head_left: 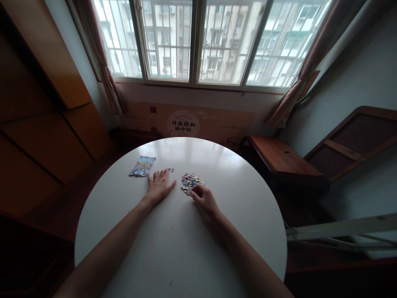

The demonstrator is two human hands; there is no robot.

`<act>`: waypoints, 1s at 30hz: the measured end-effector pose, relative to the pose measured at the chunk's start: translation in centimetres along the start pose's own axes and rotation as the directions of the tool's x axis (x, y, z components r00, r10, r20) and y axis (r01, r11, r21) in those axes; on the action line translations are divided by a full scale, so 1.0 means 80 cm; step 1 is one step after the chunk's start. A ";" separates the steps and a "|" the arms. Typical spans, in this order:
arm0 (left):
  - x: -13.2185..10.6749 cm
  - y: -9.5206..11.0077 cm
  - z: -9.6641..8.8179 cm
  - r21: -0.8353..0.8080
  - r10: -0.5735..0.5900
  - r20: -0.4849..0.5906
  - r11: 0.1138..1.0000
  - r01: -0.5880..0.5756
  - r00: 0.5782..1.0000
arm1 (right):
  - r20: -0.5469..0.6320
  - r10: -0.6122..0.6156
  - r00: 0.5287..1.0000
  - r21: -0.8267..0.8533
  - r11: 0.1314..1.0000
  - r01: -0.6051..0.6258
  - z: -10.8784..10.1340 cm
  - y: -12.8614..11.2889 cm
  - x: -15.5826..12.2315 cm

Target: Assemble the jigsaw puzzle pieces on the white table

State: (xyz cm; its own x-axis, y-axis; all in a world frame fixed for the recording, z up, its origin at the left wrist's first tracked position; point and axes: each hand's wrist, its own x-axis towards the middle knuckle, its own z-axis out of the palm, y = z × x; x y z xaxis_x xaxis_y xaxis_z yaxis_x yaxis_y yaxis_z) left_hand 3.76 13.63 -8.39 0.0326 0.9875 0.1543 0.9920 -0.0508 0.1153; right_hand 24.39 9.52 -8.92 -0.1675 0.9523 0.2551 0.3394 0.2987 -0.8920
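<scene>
My left hand (159, 184) lies flat and open on the round white table (180, 248), palm down, fingers stretched out. Just beyond its fingertips sit a few joined puzzle pieces (170, 169). My right hand (203, 199) is curled, its fingers pinched at the near edge of a small heap of loose puzzle pieces (190, 181); what the fingertips hold is too small to make out. A colourful puzzle packet (143, 166) lies flat to the left of my left hand.
A brown wooden bench (279, 155) stands right of the table, with a leaning wooden frame (356, 140) behind it. A wooden cabinet (46, 124) fills the left side. A barred window (198, 41) with curtains is ahead.
</scene>
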 end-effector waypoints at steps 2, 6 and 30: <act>0.002 0.000 0.000 -0.010 0.010 0.052 1.000 -0.009 0.999 | 0.000 0.002 1.000 0.001 1.000 -0.002 0.000 0.001 0.000; 0.004 -0.001 0.001 -0.028 0.012 0.070 1.000 -0.010 0.998 | 0.000 0.012 1.000 0.002 1.000 -0.012 -0.001 -0.001 0.000; -0.003 0.003 0.001 -0.061 0.125 -0.015 0.990 -0.125 0.992 | 0.002 0.000 1.000 -0.002 1.000 0.000 0.000 0.001 0.000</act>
State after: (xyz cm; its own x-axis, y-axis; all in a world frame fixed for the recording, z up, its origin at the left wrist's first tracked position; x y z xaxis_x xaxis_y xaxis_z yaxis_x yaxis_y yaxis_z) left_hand 3.97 13.42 -8.46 0.1542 0.9711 0.1819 0.9708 -0.1832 0.1552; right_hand 24.44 9.54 -9.01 -0.1696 0.9522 0.2539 0.3418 0.2985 -0.8911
